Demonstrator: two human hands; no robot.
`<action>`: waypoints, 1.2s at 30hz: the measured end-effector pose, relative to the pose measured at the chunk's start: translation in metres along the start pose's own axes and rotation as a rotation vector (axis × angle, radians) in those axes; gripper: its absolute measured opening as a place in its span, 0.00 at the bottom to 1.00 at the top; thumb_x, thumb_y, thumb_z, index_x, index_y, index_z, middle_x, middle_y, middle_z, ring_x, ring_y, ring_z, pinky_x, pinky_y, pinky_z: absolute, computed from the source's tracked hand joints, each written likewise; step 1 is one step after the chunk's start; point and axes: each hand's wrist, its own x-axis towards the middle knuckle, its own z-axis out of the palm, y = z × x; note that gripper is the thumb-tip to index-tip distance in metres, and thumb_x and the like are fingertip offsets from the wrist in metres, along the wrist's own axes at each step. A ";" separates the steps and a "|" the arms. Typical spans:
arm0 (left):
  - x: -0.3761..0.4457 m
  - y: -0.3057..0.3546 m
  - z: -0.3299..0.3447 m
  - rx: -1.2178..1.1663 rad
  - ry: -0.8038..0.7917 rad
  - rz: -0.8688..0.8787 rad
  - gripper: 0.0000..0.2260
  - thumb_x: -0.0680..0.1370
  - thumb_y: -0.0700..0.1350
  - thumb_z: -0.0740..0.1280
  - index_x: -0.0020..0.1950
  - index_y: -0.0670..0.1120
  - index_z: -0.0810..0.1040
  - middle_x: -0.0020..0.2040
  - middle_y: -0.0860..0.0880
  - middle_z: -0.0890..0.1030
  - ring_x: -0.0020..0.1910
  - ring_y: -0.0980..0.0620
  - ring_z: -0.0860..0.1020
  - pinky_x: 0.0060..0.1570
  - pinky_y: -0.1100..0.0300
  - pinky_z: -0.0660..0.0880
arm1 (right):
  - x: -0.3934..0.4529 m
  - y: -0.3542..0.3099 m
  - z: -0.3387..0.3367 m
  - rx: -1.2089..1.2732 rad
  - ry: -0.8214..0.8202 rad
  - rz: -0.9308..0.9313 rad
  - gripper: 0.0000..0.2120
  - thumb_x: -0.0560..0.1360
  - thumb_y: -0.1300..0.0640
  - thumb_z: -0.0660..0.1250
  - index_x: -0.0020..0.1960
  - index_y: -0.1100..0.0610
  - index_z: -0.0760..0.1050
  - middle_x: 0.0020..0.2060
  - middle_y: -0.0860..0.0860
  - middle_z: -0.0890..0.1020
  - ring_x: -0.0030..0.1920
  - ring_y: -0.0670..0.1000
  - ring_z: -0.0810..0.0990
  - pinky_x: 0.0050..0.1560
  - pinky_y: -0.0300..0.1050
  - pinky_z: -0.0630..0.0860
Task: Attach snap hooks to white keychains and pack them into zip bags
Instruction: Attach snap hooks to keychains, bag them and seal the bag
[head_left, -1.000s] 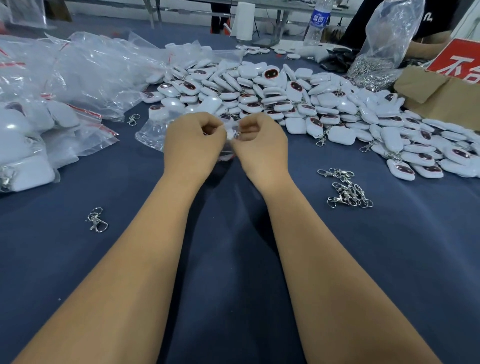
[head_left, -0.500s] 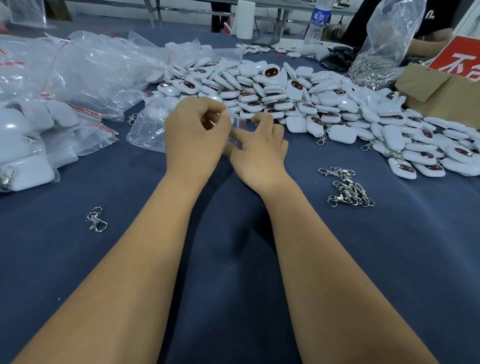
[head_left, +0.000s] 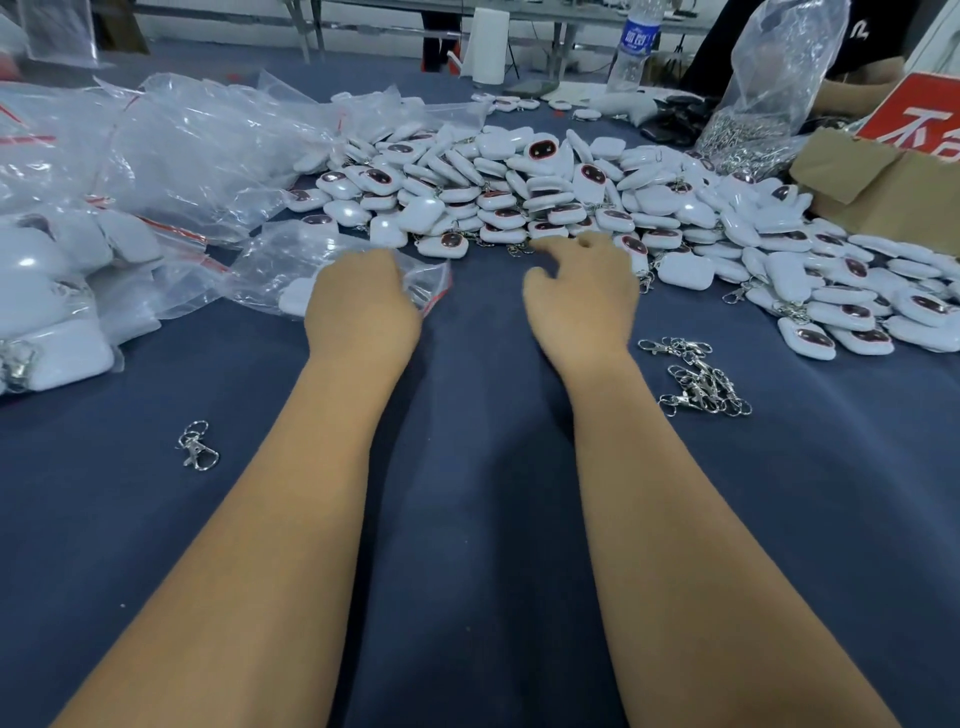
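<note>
**Hands at the Keychain Pile**

The left hand rests on a zip bag that lies on the blue table. Its fingers are curled over the bag's near edge by the red seal strip; whether they pinch the film cannot be told, as the fingertips are hidden. A white keychain lies inside the bag, just left of the hand.

The right hand is apart from the left, with fingers loosely spread and relaxed, holding nothing. Its fingertips reach the near edge of the keychain pile, which spreads across the table's far half and to the right.

A cluster of snap hooks lies just right of the right wrist. A single hook lies alone, well left of the left forearm. Filled bags are stacked at the left edge. A cardboard box and a clear sack of hooks stand at far right. A water bottle stands at the far edge.
</note>
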 end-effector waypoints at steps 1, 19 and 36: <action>0.000 -0.002 -0.001 0.017 0.009 -0.024 0.11 0.76 0.36 0.61 0.57 0.39 0.78 0.55 0.38 0.78 0.55 0.37 0.74 0.42 0.52 0.65 | 0.002 0.006 -0.002 -0.010 0.009 0.068 0.23 0.76 0.56 0.60 0.70 0.47 0.73 0.72 0.56 0.68 0.73 0.57 0.63 0.72 0.51 0.60; -0.014 0.030 0.006 -0.688 -0.081 0.180 0.18 0.76 0.36 0.59 0.43 0.60 0.78 0.48 0.56 0.78 0.43 0.62 0.76 0.43 0.75 0.70 | 0.005 0.012 0.000 -0.023 -0.039 0.195 0.29 0.77 0.53 0.61 0.76 0.51 0.61 0.72 0.57 0.64 0.71 0.60 0.60 0.69 0.52 0.58; 0.001 0.018 0.016 -0.858 -0.154 -0.127 0.19 0.76 0.36 0.57 0.61 0.54 0.73 0.58 0.54 0.79 0.44 0.61 0.76 0.38 0.70 0.70 | 0.001 0.002 0.013 -0.058 -0.278 -0.222 0.27 0.77 0.45 0.63 0.75 0.40 0.64 0.65 0.51 0.72 0.68 0.55 0.67 0.69 0.52 0.63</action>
